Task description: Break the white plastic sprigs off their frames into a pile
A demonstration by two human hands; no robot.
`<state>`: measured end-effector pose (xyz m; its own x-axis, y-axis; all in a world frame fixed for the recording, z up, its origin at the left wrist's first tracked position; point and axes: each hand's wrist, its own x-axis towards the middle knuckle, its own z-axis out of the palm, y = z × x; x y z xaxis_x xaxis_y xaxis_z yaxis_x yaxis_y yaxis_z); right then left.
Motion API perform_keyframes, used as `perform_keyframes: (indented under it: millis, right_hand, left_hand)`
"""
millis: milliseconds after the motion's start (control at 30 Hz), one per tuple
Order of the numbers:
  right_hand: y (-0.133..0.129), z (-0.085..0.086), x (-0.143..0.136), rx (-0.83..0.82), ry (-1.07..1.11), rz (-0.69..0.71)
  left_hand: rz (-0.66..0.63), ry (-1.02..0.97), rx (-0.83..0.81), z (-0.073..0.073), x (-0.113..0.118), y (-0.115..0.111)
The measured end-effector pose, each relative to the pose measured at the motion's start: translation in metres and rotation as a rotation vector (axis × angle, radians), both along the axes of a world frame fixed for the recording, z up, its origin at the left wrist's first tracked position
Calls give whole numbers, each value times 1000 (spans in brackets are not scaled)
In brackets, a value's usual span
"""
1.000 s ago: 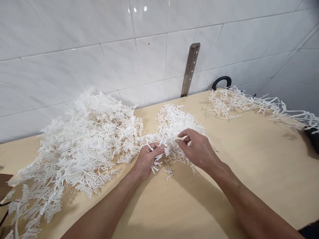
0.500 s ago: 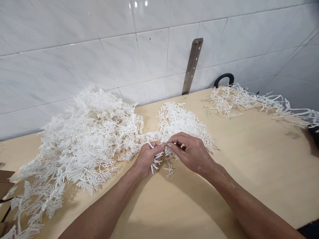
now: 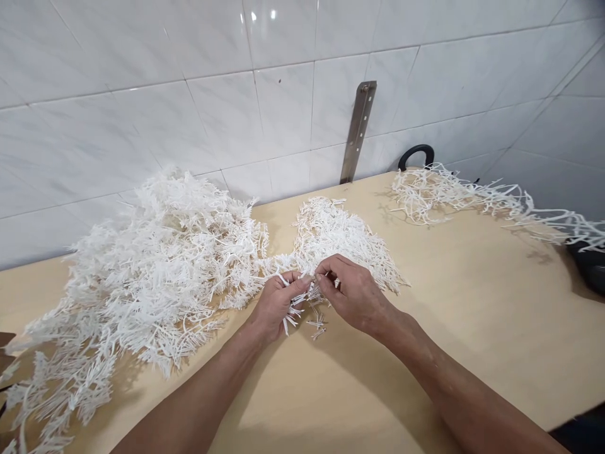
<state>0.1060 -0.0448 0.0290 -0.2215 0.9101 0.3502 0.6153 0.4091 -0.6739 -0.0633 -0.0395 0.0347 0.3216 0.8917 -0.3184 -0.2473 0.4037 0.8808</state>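
My left hand (image 3: 271,308) is closed around a white plastic foliage sprig (image 3: 292,310), its thin needle-like tips poking out below the thumb. Just to the right, my right hand (image 3: 353,293) has thumb and forefinger pinched together close to the left thumb tip. What that pinch holds is too small to make out. Behind both hands lies a heap of loose white needle pieces (image 3: 343,233), and a few scattered bits (image 3: 317,325) rest below it. On the left spreads a big pile of white foliage branches (image 3: 165,265).
Thin white bare stems (image 3: 435,192) trail along the back right of the wooden table (image 3: 472,315). A black curved handle (image 3: 416,151) rises behind them, and a dark object (image 3: 588,268) sits at the right edge. A slotted metal bracket (image 3: 358,132) is on the tiled wall.
My right hand's fingertips have drawn slightly right, away from the left thumb. The camera view has shifted a little. The left hand keeps its hold on the sprig.
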Motion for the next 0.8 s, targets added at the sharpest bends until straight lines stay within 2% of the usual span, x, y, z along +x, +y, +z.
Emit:
perform_keyframes:
  millis: [233,433,600,800]
  right_hand:
    - [-2,3,-1,-47,3,22]
    - [-1,4,-1,-165,145,46]
    - [-1,3,-3,-125,127,31]
    - [-2,0,-5,8,-66,-23]
  left_hand:
    - [39,10,-1,4,2,-2]
    - [5,-37,-31,1,-1,0]
    - [11,-30,-11,0,-1,0]
    - [-1,-15,6,0,1,-3]
